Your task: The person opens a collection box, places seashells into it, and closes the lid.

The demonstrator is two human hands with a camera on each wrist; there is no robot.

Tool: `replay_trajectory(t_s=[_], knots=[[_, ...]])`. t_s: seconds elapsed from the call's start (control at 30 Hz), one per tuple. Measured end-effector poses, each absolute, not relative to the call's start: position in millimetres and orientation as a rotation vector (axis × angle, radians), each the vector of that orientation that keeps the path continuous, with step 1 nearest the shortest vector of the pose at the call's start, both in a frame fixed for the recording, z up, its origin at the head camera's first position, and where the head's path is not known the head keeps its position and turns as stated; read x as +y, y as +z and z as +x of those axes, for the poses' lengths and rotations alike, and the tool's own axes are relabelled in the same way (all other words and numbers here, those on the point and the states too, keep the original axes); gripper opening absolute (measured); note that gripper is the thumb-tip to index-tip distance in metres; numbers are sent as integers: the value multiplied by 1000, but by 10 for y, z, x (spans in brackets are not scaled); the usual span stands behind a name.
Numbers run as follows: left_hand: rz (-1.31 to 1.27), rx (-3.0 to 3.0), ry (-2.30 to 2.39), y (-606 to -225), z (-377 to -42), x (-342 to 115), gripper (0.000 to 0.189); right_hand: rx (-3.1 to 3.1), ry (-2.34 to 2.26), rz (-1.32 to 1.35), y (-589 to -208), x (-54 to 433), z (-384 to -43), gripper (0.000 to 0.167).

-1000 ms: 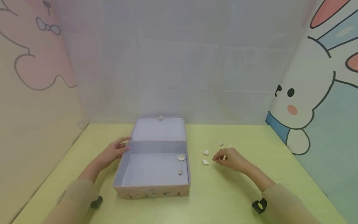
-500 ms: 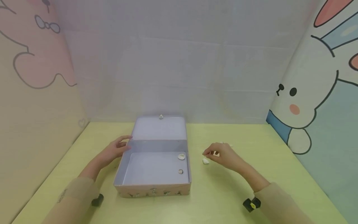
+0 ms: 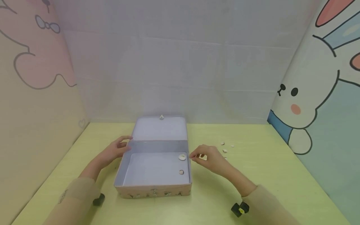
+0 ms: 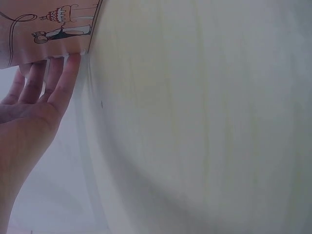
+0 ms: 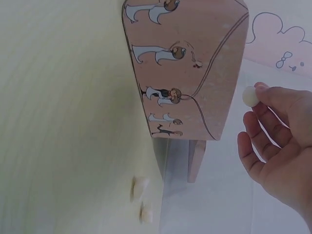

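Observation:
A pink case-like box (image 3: 153, 191) printed with cartoon figures stands with its lid (image 3: 158, 128) folded back. Inside, by the right wall, lie a larger white shell (image 3: 182, 157) and a smaller greyish shell (image 3: 181, 172). My left hand (image 3: 111, 153) rests on the box's left side near the hinge; its fingers (image 4: 63, 92) are fairly straight, their tips at the box edge. My right hand (image 3: 209, 158) is beside the right wall at rim height. Between thumb and finger it pinches a small, round white shell (image 5: 250, 96).
Several small shells (image 3: 225, 151) lie on the yellow tabletop to the right of the box, partly behind my right hand. A pale sheet (image 3: 225, 62) rises along the back edge, with cartoon-printed panels (image 3: 329, 125) at both sides.
My right hand has picked up a white shell from the table and carried it left to the box's right wall. The left hand and the box have stayed in place.

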State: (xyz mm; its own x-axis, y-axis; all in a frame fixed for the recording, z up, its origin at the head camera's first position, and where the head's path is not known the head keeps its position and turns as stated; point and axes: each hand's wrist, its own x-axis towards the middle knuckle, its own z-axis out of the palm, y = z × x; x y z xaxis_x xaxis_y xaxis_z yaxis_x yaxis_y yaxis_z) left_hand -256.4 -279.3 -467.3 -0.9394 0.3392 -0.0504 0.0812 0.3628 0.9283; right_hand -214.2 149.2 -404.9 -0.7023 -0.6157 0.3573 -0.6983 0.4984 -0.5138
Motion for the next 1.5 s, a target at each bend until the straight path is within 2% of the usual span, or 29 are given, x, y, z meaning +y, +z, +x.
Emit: replay_trajectory(t_s=[0.33, 0.63, 1.5], knots=[[381, 2372, 1628, -4679, -2585, -2783, 59, -2592, 951, 1218, -4142, 1243, -2162, 12], [388, 2391, 1605, -4664, -2569, -2756, 58, -2597, 961, 1209, -4113, 1224, -2144, 13], [374, 2400, 1598, -4710, -2588, -2786, 59, -2518, 920, 1068, -4048, 1821, -2162, 22]])
